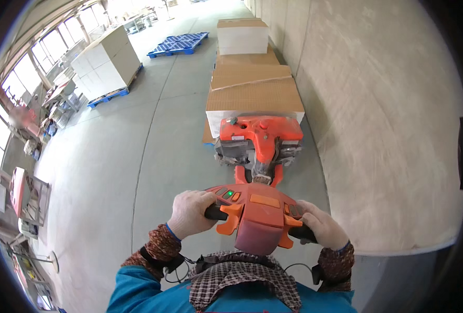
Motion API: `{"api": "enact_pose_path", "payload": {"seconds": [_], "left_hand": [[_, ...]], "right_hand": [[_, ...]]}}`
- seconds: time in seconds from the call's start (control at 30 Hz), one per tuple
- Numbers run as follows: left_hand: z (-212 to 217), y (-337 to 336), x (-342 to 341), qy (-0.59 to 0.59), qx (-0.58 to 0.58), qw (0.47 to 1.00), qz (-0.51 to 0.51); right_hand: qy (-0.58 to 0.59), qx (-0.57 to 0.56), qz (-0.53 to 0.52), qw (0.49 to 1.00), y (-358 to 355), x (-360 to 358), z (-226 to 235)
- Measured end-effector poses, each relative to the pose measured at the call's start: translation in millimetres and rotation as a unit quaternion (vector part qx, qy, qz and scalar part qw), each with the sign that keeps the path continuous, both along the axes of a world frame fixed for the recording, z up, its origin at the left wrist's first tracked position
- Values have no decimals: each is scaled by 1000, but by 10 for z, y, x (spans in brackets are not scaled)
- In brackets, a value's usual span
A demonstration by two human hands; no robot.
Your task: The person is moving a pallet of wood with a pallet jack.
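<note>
In white knit gloves, my left hand [192, 214] and my right hand [323, 225] each wrap round a black grip on the handle head [263, 208] of an electric pallet truck. The handle is red with orange thumb levers, and a green light glows near my left thumb. Ahead of it stands the truck's orange-red body [263, 130], its lower sides wrapped in dark, worn covering. Directly beyond the body is a stack of white board with a brown cardboard sheet [255, 96] on top. The truck's forks are hidden.
A pale wall [377, 130] runs close along the right. Farther ahead is another white stack [242, 39] with a brown top. To the left stand a tall white stack [109, 68] on a blue pallet and a bare blue pallet [176, 44]. A person [25, 117] is by the windows.
</note>
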State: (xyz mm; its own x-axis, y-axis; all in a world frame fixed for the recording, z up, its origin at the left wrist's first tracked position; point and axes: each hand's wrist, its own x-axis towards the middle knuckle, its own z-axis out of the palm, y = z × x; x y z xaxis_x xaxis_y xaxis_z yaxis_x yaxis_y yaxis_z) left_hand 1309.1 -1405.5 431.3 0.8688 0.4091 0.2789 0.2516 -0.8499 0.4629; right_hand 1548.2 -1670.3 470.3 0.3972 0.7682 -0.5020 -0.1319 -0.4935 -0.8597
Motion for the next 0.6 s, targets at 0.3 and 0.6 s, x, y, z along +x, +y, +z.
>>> {"api": "enact_pose_path", "payload": {"seconds": [0.3,0.6], "left_hand": [[-672,1310,1938,71,32,997,28],[-2113,1929,1981,147,24,988,-33]], "right_hand": [[-163,12,85,983,1520,2260,-1049],[-116,26,58,991,2019,2115,-2702]]}}
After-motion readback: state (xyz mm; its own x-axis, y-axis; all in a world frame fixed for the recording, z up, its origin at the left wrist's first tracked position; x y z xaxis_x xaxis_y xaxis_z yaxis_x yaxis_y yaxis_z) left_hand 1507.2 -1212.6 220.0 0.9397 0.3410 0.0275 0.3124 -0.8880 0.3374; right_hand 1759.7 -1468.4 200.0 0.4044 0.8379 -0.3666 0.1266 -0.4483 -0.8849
